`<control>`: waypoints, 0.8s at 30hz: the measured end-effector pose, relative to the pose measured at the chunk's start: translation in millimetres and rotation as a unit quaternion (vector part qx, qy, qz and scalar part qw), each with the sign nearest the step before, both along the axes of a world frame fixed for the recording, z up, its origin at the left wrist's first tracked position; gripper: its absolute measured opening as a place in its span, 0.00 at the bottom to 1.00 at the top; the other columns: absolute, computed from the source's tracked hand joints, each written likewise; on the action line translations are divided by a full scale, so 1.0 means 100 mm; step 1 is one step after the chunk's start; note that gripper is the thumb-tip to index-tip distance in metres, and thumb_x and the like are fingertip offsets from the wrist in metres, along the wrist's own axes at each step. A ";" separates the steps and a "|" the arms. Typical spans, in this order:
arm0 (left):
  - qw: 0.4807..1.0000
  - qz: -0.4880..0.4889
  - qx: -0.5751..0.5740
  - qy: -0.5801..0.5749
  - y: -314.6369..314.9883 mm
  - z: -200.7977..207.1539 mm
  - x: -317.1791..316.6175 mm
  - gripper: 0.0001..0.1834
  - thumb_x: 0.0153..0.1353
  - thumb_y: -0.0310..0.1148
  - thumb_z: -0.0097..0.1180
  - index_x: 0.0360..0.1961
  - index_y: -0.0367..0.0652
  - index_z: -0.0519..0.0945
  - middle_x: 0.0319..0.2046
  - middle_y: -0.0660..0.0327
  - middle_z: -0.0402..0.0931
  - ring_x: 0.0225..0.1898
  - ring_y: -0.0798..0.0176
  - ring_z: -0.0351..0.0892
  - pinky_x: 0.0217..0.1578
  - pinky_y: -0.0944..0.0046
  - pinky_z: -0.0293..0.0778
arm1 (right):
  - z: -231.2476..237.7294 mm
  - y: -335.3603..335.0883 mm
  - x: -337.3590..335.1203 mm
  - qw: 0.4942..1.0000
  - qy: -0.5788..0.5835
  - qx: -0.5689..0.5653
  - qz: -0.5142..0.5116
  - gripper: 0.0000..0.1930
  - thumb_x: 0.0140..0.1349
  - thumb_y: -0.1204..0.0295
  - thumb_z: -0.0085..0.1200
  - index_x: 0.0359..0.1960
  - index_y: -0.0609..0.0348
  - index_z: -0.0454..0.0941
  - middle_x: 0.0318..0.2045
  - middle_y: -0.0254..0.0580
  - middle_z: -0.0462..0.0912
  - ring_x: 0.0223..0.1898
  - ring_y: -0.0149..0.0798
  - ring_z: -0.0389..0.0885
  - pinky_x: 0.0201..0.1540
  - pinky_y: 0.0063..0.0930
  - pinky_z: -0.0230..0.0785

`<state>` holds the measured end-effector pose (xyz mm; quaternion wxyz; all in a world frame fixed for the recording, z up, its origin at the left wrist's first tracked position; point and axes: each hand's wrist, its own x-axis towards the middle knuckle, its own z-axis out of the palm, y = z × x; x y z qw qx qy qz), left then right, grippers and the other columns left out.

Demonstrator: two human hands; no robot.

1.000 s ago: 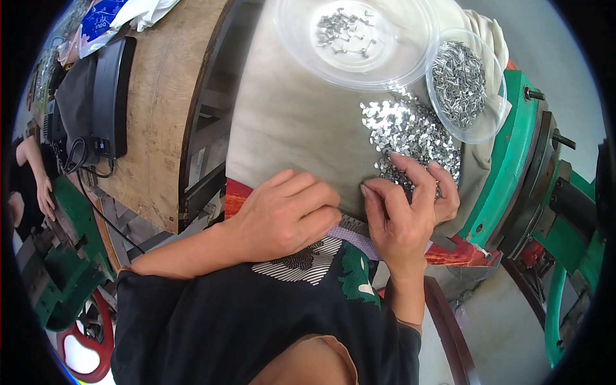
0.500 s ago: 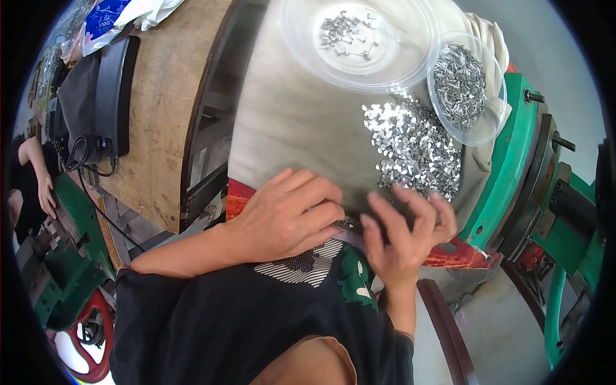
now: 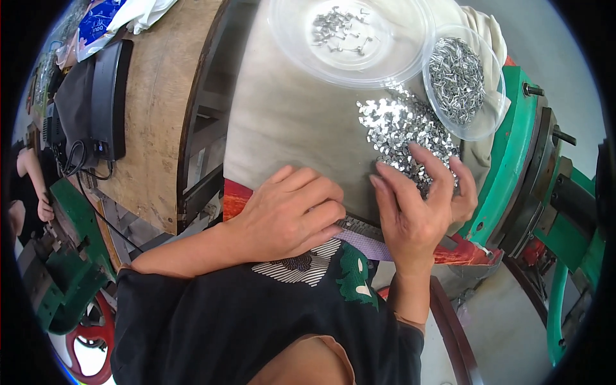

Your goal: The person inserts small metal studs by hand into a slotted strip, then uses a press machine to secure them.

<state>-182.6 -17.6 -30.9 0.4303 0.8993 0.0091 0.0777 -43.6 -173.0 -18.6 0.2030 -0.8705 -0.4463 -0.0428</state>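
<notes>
A loose pile of small shiny metal pieces (image 3: 401, 131) lies on the beige cloth (image 3: 289, 128). Over the near edge of the pile reaches my right hand (image 3: 423, 212), its fingers bent but apart; I see nothing held in it. Close to the cloth's front edge, my left hand (image 3: 289, 215) is closed, thumb and fingers curled together. Whatever it grips is hidden behind the fingers. Beyond the pile, a clear round tub (image 3: 282, 45) holds a few small headed metal parts (image 3: 337, 29). To the right, a smaller clear tub (image 3: 493, 106) is filled with short metal pins, like rivets (image 3: 457, 80).
A green machine frame (image 3: 507, 173) with protruding bolts stands close on the right. On the left is a wooden table (image 3: 157, 109) bearing a black box-shaped device (image 3: 112, 99) with a cable. Farther left, another person's arm (image 3: 35, 173) rests by green machinery (image 3: 70, 218).
My right hand has moved right and away from my body, from near my left hand to the metal pile. My left hand stays closed in about the same place.
</notes>
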 end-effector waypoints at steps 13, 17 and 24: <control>0.999 -0.022 0.028 -0.017 -0.04 -0.04 0.03 0.11 0.49 0.35 0.70 0.33 0.48 0.81 0.38 0.67 0.77 0.38 0.61 0.74 0.38 0.61 0.65 | 0.07 -0.21 -0.17 0.998 0.054 0.008 0.011 0.05 0.51 0.73 0.66 0.30 0.48 0.84 0.45 0.29 0.83 0.62 0.48 0.61 0.63 0.37 0.51; 0.999 -0.037 0.027 -0.021 -0.07 -0.05 0.08 0.10 0.50 0.35 0.69 0.33 0.47 0.81 0.38 0.67 0.76 0.39 0.61 0.73 0.38 0.61 0.65 | 0.02 -0.43 -0.41 0.997 0.078 0.007 0.017 0.06 0.50 0.71 0.68 0.30 0.45 0.86 0.43 0.26 0.84 0.60 0.46 0.62 0.62 0.36 0.54; 0.998 -0.040 0.030 -0.025 -0.10 -0.06 0.08 0.09 0.51 0.32 0.68 0.32 0.46 0.81 0.37 0.67 0.76 0.39 0.61 0.74 0.39 0.61 0.66 | -0.01 -0.46 -0.35 0.997 0.069 0.028 -0.028 0.09 0.48 0.72 0.71 0.33 0.44 0.88 0.43 0.27 0.83 0.59 0.46 0.64 0.61 0.37 0.54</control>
